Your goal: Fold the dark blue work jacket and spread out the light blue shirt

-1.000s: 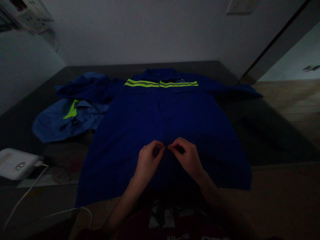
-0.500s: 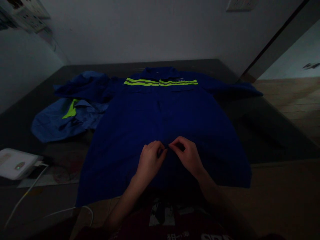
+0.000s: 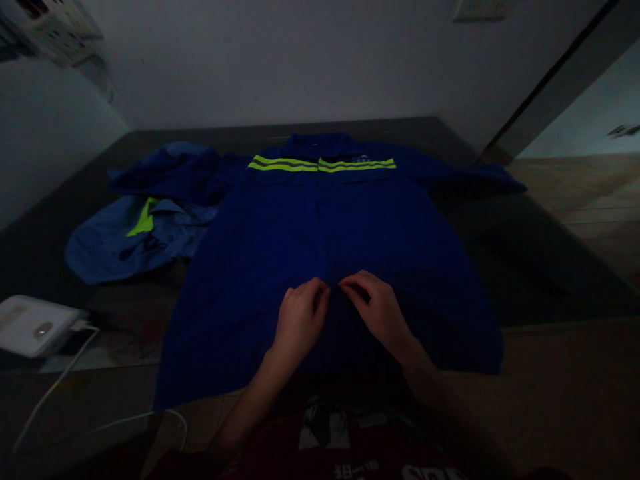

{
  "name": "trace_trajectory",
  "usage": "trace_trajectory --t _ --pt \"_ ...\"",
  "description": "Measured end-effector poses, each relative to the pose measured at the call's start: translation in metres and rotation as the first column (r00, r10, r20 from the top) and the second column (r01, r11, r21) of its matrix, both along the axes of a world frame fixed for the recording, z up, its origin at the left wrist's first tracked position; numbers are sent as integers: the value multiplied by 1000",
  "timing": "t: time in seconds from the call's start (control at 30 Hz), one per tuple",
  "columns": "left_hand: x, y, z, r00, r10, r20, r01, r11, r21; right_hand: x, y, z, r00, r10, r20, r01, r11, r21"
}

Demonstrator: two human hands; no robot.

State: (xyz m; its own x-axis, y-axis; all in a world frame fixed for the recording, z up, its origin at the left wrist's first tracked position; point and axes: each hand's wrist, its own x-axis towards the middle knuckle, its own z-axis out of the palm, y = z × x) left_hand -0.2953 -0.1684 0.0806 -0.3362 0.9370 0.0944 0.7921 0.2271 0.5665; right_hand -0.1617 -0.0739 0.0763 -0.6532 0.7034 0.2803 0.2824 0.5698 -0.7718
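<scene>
A dark blue work jacket (image 3: 370, 227) with yellow-green reflective stripes across its chest lies spread front up, collar at the far end. Its lower end hangs over the near table edge. My left hand (image 3: 303, 313) pinches the jacket's front placket, thumb against fingertips. Just to its right, my right hand (image 3: 375, 307) pinches the cloth of the same placket, with a small gap between the two hands. Whether a button lies between the fingertips is too dark to tell.
A crumpled lighter blue garment (image 3: 115, 243) with a yellow-green patch lies left of the jacket on the dark table (image 3: 540, 267). Nearer me on the left is a white box-shaped device (image 3: 37, 327) with a white cable (image 3: 55, 387). A wall (image 3: 280, 67) stands behind the table.
Both hands keep their pinch on the placket. The left fingertips have moved slightly up and away from me; the right hand has barely shifted. The jacket lies nearly as before.
</scene>
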Motion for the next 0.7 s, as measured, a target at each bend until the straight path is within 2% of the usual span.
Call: trace_trajectory --t 0.2,0.4,0.53,0.7 --pt "-2 -2 2 995 25 99 -28 999 22 22 -4 4 1000 -6 0 6 998 68" --pt "-4 -9 3 987 29 160 -38 998 52 42 -21 8 999 35 -8 -34 989 143" --pt "-5 -23 2 987 3 162 -14 998 62 47 -36 7 987 161 23 -162 963 217" --pt "-3 -51 0 984 -116 132 109 992 64 48 -48 -4 949 292 122 -316 885 341"
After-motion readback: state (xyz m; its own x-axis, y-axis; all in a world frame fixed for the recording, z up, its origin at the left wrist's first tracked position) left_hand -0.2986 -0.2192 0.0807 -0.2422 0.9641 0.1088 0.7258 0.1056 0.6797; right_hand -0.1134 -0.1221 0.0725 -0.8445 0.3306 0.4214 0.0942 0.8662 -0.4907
